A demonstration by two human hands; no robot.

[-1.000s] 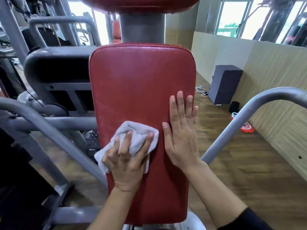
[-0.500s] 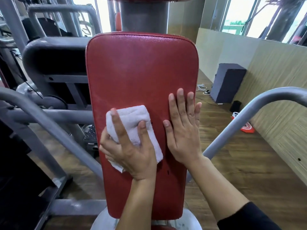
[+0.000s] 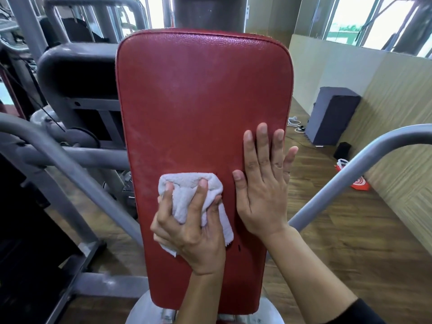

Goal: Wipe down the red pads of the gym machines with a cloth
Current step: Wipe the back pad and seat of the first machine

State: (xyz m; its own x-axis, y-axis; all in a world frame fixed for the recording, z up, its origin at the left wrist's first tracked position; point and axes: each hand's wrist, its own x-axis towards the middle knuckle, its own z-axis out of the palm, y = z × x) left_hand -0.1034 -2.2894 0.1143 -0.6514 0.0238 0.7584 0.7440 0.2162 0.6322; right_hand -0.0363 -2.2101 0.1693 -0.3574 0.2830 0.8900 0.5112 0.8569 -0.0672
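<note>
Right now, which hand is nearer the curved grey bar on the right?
Right. The right hand lies flat on the red pad's right edge, just left of the curved grey bar; the left hand grips the cloth farther left.

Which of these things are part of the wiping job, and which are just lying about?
In use: white cloth, red pad, left hand, right hand.
Lying about: grey box, white cables, red-and-white object on the floor.

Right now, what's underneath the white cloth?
The red pad lies directly under the white cloth, which the left hand grips against it. The patch of pad beneath the cloth and hand is covered, so its condition cannot be seen.
</note>
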